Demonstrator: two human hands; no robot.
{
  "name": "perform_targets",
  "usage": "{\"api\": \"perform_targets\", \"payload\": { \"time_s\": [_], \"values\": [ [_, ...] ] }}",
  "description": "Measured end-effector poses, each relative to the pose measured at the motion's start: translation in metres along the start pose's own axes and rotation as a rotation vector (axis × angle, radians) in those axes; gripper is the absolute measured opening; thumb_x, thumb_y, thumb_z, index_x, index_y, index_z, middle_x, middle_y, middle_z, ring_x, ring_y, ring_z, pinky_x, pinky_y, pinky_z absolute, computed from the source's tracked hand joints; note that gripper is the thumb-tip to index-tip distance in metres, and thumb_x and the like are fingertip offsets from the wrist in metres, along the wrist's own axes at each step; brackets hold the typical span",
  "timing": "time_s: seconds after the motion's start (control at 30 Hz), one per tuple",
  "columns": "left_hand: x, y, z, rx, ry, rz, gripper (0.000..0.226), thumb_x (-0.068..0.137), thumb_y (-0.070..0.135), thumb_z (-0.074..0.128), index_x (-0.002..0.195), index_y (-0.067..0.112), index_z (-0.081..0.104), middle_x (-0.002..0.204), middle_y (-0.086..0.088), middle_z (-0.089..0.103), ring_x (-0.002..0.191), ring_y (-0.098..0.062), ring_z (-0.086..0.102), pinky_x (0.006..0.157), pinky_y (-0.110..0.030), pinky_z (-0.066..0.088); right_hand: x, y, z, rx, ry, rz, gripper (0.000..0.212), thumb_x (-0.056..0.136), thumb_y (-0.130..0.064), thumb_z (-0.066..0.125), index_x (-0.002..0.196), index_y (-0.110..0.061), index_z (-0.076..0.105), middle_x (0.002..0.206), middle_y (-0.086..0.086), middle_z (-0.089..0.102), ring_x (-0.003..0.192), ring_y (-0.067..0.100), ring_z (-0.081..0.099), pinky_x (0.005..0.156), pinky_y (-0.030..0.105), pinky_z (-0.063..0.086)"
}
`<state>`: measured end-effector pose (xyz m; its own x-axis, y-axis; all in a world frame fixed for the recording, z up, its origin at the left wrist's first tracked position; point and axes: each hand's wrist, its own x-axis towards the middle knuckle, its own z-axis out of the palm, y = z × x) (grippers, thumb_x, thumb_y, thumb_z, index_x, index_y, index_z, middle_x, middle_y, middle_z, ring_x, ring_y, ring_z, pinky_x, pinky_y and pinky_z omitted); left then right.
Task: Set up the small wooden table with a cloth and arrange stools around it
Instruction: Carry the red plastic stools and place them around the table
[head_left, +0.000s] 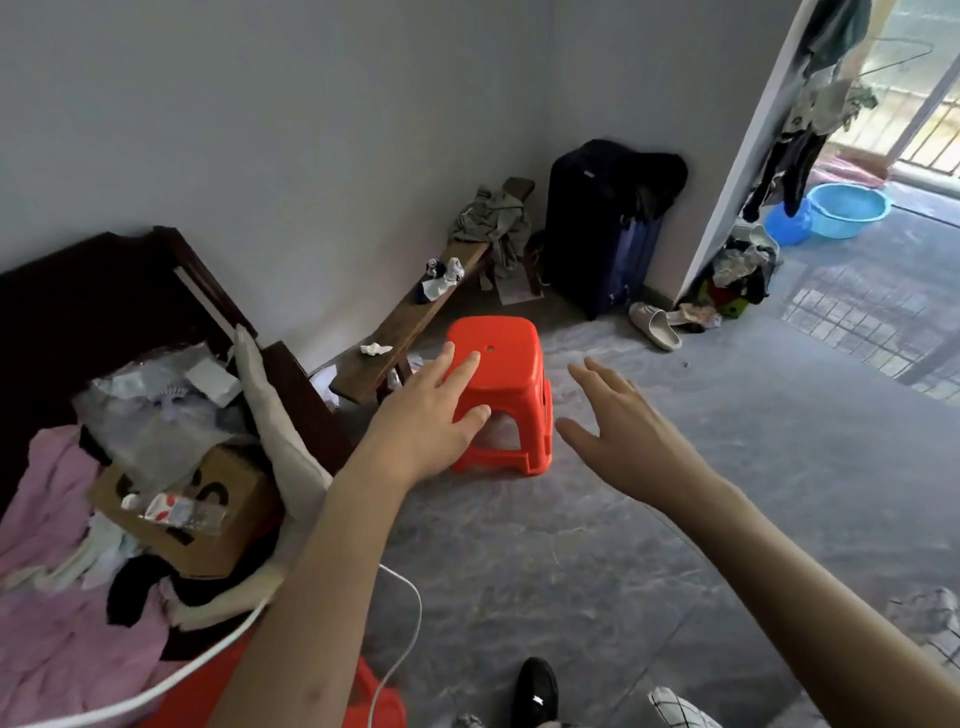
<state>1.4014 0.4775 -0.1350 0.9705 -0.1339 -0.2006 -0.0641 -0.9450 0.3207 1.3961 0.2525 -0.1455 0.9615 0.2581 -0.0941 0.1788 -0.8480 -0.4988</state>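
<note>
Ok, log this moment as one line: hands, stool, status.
left hand: open, reaching over stool | right hand: open, beside stool | red stool: upright on floor, not gripped | table: not in view

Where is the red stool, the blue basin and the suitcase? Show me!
Red stool (501, 358): head view, on its seat top.
Blue basin (847, 208): head view, on its rim, past the doorway.
Suitcase (597, 228): head view, on its dark front, in the corner.

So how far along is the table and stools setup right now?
Nothing looks done: no table or cloth is in view. In hand: both hands, left and right, open, reach toward the red stool standing on the floor. Left: gripping it, placing stools, laying the cloth.
</note>
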Motion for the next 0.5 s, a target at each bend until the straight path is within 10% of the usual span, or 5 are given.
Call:
{"api": "perform_targets", "payload": {
  "time_s": [0.5],
  "values": [
    [0.16, -0.08, -0.018, 0.046, -0.064, 0.014, 0.07, 0.098, 0.049, 0.043, 0.155, 0.035, 0.006, 0.164, 0.006, -0.007, 0.15, -0.02, 0.004, 0.118, -0.046, 0.023, 0.158, -0.002, 0.012, -0.032, -0.048, 0.05, 0.067, 0.094, -0.044, 0.05, 0.152, -0.022, 0.025, 0.159, -0.002, 0.02, 0.144, 0.022, 0.024, 0.114, 0.043, 0.03]
  ]
}}
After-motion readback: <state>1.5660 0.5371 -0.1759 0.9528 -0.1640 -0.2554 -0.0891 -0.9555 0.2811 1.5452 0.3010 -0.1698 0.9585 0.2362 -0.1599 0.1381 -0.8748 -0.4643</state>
